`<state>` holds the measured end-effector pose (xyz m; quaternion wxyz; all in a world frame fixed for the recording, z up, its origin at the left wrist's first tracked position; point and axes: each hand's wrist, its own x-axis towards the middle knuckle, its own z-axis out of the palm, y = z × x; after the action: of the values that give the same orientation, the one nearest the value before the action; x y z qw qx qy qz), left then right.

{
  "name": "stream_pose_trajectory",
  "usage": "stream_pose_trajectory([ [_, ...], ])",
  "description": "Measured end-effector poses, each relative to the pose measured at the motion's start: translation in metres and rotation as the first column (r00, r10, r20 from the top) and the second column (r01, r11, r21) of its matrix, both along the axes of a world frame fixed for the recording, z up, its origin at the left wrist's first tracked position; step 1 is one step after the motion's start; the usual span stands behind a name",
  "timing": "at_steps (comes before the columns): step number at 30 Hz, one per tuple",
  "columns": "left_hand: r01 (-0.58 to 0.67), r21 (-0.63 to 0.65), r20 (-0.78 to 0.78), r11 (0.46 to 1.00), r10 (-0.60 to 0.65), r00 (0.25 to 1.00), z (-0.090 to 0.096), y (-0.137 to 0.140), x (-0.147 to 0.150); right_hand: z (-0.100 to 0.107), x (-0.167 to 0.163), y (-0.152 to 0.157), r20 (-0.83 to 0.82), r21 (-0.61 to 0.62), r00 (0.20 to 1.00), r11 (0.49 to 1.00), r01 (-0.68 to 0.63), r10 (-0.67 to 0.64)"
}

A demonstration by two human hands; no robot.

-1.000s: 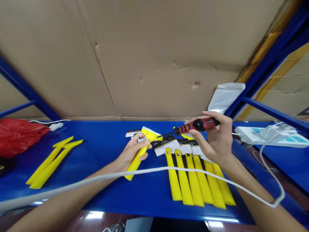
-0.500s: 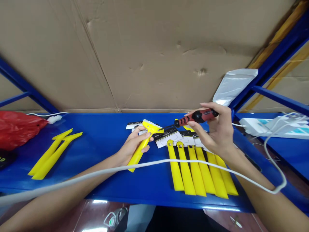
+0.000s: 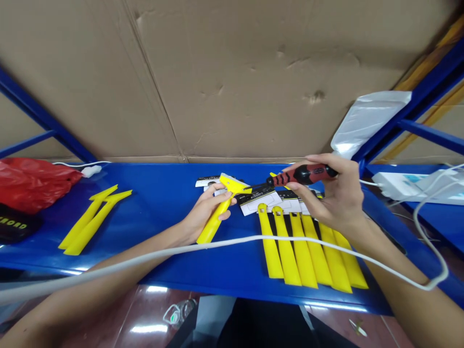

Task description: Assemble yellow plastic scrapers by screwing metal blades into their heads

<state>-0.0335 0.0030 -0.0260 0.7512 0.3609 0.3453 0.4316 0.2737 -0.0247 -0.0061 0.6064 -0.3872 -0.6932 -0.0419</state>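
Blue bench point(image 3: 163, 251) carries a row of yellow scrapers point(image 3: 311, 246), two loose scrapers point(image 3: 92, 220), labels point(image 3: 259, 200), red bag point(image 3: 32, 181).

Only one piece of text can be partly read. On the black item point(image 3: 14, 226) at the left edge of the blue shelf point(image 3: 163, 203), below the red bag point(image 3: 32, 181), there are yellow letters that look like "…RORD"; the beginning is cut off by the picture edge. The white and black cards point(image 3: 259, 200) near the back edge of the shelf carry small print, and the red tool point(image 3: 302, 175) has dark marks on its body, but all of these are too small and blurred to read.
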Motion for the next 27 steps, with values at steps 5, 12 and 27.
stream_pose_trajectory([
  [5,0.007,0.024,0.023,1.0,-0.007,1.0,-0.002,0.0,-0.001,0.003,-0.004,-0.003,0.122,0.075,0.992,0.997,0.02,-0.029],
  [12,0.007,0.03,0.029,1.0,-0.008,1.0,-0.003,0.0,-0.002,0.005,-0.009,-0.007,0.137,0.133,0.989,0.99,0.043,-0.061],
  [27,-0.021,0.027,0.083,0.999,0.019,0.996,-0.003,0.001,-0.004,0.012,-0.023,-0.004,0.326,0.267,0.945,0.955,-0.131,0.038],
])
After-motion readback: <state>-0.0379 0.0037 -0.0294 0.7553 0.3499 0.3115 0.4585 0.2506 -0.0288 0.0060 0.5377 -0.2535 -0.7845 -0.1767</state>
